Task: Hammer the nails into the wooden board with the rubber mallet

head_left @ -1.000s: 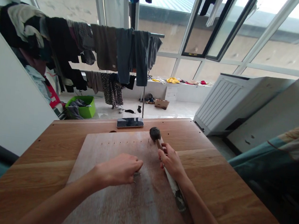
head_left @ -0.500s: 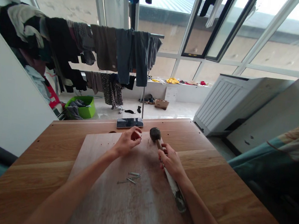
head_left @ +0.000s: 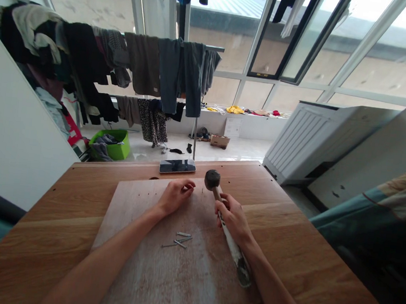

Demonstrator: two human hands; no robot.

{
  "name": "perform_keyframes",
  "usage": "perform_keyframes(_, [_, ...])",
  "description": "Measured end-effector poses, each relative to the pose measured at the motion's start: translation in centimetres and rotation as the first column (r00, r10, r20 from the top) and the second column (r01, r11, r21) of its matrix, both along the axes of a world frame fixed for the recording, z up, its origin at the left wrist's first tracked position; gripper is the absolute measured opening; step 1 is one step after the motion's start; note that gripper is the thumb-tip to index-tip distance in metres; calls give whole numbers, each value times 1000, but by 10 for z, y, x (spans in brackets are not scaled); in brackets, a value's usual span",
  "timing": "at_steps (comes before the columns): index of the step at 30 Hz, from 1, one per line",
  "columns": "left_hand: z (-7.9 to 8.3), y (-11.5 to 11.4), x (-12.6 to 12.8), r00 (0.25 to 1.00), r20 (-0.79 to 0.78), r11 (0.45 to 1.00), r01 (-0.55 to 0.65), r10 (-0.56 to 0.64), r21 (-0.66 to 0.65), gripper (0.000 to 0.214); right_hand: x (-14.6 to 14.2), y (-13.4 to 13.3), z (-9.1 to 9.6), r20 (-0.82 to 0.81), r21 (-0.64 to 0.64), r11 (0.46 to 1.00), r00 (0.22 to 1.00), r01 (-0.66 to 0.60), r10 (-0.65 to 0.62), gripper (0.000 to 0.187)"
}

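Observation:
In my right hand [head_left: 231,215] is a mallet [head_left: 212,179] with a dark, rounded head. Its pale handle runs down past my wrist, and the head is raised over the board. My left hand [head_left: 176,195] rests near the board's far edge, fingers curled and fingertips together; whatever they may pinch is too small to make out. Just right of those fingertips, a thin nail [head_left: 202,190] stands upright in the whitish wooden board [head_left: 139,271]. Several loose nails [head_left: 180,240] lie in a small heap nearer me. A few dark dots mark the board left of my left hand.
The board lies on a wooden table [head_left: 288,238]. A phone [head_left: 177,166] lies at the table's far edge. Beyond are a green tub [head_left: 118,149] of clothes, a laundry rack [head_left: 214,48] and a white appliance [head_left: 295,137]. A curtain [head_left: 381,209] hangs at right.
My left hand's fingers have drawn closer together and lowered slightly near the upright nail. The mallet stays in my right hand, nearly in the same place.

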State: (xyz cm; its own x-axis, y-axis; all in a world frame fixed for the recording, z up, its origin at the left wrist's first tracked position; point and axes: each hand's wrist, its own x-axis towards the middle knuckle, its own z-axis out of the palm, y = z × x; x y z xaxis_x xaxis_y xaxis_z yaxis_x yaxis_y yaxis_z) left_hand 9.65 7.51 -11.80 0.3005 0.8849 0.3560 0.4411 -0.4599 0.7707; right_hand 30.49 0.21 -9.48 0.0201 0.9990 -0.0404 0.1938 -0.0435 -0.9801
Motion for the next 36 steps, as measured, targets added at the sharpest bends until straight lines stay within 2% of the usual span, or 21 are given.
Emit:
perform_keyframes(5, [-4,0,1,997,-72,996,-13,20,90,16,-2,-4,4,-154,35,996,984,-84,88,34])
perform_keyframes(9, [-4,0,2,999,-35,998,-37,38,41,27,-7,-9,6,-278,59,972,931,-228,235,31])
perform_keyframes(13, [-2,0,3,999,-22,998,-42,43,42,34,-12,-11,1,-270,72,950,911,-304,312,34])
perform_keyframes(16, [-1,0,3,998,-24,997,-54,55,58,33,-15,-11,-3,-216,94,949,925,-300,313,34])
perform_keyframes(21, [-1,0,2,998,-37,997,-46,49,68,39,-16,-12,-4,-151,55,952,940,-300,305,33])
perform_keyframes(28, [-2,-1,2,1000,-19,999,-23,24,40,40,-15,-10,-2,-173,65,953,937,-295,302,33])
perform_keyframes(31, [6,-7,-3,999,-39,998,-35,37,54,35,-13,-9,-2,-236,80,970,941,-231,243,35])
perform_keyframes(33, [19,-15,-11,990,-140,997,27,-16,75,25,-10,-8,-1,-265,81,986,950,-149,165,35])
perform_keyframes(34, [28,-20,-16,971,-222,993,103,-87,63,20,-9,-7,0,-261,74,991,957,-107,123,35])
perform_keyframes(36, [47,-31,-23,869,-380,947,309,-318,-86,16,-6,-5,2,-222,49,998,974,-32,42,35])
